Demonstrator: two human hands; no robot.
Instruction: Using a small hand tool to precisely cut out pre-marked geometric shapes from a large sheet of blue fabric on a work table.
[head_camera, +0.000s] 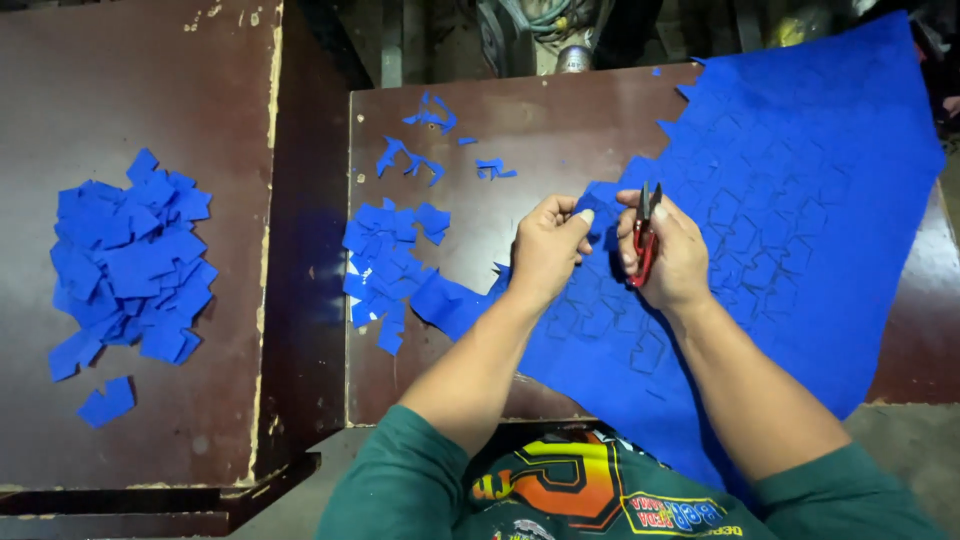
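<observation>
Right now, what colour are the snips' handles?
Red, on the snips in the right hand; head view.

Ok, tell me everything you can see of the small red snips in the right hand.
The snips are small, with red handles and short dark blades pointing up, away from the person. They look like thread snips, metal blades on a red body. The right hand grips them upright, fingers wrapped round the handles. The blade tips sit at the cut edge of the blue sheet, right beside the left hand, which pinches that edge. Whether the blades are open or closed is too small to tell.
</observation>
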